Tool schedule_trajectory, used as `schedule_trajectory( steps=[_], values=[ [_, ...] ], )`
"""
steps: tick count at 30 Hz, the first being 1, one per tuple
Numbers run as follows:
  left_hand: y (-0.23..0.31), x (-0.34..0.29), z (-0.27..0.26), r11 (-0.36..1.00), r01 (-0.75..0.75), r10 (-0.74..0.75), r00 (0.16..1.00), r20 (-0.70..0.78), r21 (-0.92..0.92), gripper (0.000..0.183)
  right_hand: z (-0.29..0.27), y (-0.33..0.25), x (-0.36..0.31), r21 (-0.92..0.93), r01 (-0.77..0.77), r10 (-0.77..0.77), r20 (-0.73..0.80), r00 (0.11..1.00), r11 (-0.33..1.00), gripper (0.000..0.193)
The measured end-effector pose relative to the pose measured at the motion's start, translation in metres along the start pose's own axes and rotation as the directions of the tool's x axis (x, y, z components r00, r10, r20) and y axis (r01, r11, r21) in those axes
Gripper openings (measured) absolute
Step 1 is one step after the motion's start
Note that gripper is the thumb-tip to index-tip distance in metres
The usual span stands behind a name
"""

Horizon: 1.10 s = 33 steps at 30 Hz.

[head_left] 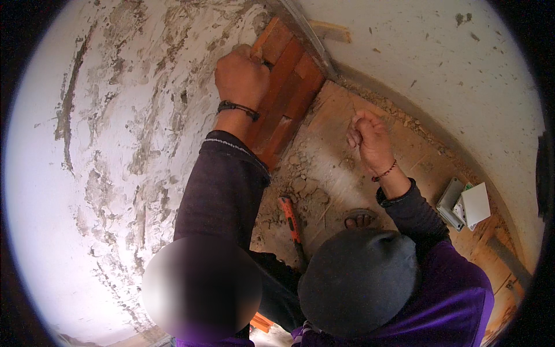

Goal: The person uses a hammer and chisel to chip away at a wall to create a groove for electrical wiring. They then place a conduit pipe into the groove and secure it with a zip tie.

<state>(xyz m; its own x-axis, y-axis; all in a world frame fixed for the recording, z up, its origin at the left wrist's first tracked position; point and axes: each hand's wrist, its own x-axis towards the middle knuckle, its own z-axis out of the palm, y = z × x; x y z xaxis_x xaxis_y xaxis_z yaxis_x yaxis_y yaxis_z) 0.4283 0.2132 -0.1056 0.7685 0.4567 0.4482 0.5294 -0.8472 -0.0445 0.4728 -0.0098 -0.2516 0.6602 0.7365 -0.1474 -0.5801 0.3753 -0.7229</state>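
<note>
My left hand [241,75] is closed against the wall at the top edge of the reddish-brown brick-pattern cladding [283,87]. Its curled fingers hide whatever they grip. To the right, above the dusty floor, my right hand [373,141] is raised with thumb and fingers pinched together. A faint thin line shows above those fingertips, too fine to name. Dark bracelets circle both wrists. An orange-and-black handled tool [291,220] lies on the floor below the cladding, its lower end partly covered by dark clothing.
Rubble and dust [303,185] cover the floor beside the cladding. White and grey electrical-type plates [475,205] lie at the right, with a dark flat bar [509,254] below them. A sandalled foot [359,218] stands mid-floor. The left wall [127,115] is rough and patchy.
</note>
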Motion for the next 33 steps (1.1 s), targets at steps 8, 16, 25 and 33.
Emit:
schedule_trajectory(
  steps=[8, 16, 25, 33],
  values=[
    [0.003, -0.004, -0.008, 0.996, 0.066, -0.064, 0.997, 0.035, -0.066, 0.018, -0.008, -0.004, 0.003, -0.007, 0.026, -0.026, 0.054, 0.998, 1.0, 0.01],
    [-0.001, -0.015, -0.017, 0.997, 0.006, -0.012, 0.998, -0.062, -0.083, 0.026, 0.001, -0.005, -0.002, -0.033, -0.025, 0.027, 0.069, 0.997, 0.999, 0.01],
    [0.059, -0.059, -0.016, 0.636, 0.351, -0.173, 0.933, 0.316, -0.688, 0.033, 0.052, 0.003, -0.009, 0.059, -0.091, 0.077, 0.209, 0.975, 0.994, 0.01],
    [0.057, -0.047, -0.02, 0.592, 0.549, -0.259, 0.823, 0.506, -0.59, 0.029, 0.068, 0.005, 0.001, -0.245, -0.052, 0.13, 0.313, 0.941, 0.968, 0.012]
  ],
)
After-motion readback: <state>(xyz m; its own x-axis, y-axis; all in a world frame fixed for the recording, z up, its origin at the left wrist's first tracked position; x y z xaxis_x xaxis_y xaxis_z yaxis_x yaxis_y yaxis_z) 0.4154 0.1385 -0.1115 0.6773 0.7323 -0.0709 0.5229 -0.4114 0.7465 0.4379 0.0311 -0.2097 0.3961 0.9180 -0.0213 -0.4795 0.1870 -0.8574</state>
